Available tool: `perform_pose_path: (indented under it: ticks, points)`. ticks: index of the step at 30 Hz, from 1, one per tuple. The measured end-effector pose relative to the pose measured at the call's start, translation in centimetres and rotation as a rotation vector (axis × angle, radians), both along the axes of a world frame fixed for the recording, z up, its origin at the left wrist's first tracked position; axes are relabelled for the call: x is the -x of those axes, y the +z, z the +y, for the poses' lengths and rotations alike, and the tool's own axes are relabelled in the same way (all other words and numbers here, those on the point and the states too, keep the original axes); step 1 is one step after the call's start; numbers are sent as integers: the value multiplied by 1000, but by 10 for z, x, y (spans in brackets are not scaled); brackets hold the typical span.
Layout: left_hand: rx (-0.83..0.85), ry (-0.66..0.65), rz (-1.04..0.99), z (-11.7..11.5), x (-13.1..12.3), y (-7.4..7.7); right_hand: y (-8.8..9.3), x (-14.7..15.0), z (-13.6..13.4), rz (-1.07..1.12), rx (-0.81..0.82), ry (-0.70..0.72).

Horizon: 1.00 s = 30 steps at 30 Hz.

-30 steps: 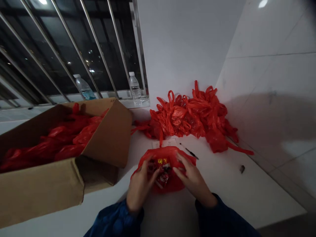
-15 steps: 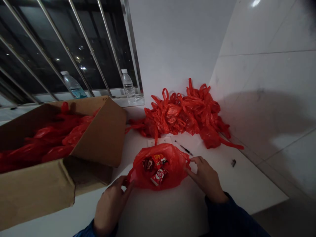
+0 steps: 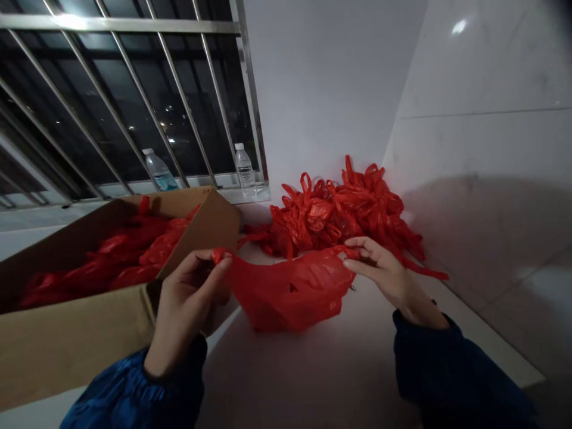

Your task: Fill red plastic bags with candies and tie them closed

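Between my hands a thin red plastic bag [image 3: 292, 298] is stretched by its two handles over the white table [image 3: 313, 375]. My left hand [image 3: 190, 298] is closed on the left handle, gathered between thumb and fingers. On the other side, my right hand [image 3: 379, 268] pinches the right handle between thumb and fingertips. The bag's front wall faces me and hides most of what lies inside; one small dark patch shows through it. Whether the bag's bottom touches the table I cannot tell.
At the left stands an open cardboard box [image 3: 75, 333] with red bags [image 3: 129, 250] inside. A heap of knotted red bags [image 3: 353, 205] lies against the wall. Two plastic bottles, one with bluish liquid [image 3: 159, 171] and one clear [image 3: 245, 170], stand by the barred window.
Both hands have risen, drawing the bag's handles up and outward. The small red packets seen inside earlier are now hidden behind its front wall. The camera view has tilted up.
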State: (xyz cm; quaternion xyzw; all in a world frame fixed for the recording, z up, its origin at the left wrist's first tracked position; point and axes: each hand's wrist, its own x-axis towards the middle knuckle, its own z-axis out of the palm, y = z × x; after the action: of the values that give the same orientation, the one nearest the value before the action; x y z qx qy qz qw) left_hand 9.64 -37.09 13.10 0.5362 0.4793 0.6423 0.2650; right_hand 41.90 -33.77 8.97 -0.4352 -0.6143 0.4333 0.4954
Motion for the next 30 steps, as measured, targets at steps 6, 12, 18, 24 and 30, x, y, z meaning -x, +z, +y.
perform_pose_path:
  ticks: [6,12,18,24,30]
  points:
    - [-60,-76,-192,20,8,2,36,-14,11,-467,-176,-103]
    - [-207,-119,-432,42,-9,7,44,14,23,-32,-279,-96]
    - [-200,-92,-374,43,-20,3,34,24,31,165,-294,-12]
    - [-170,-43,-350,38,-19,3,32,15,34,-98,-263,-173]
    - [-131,-78,-365,41,-17,-2,31,13,34,-348,-340,-471]
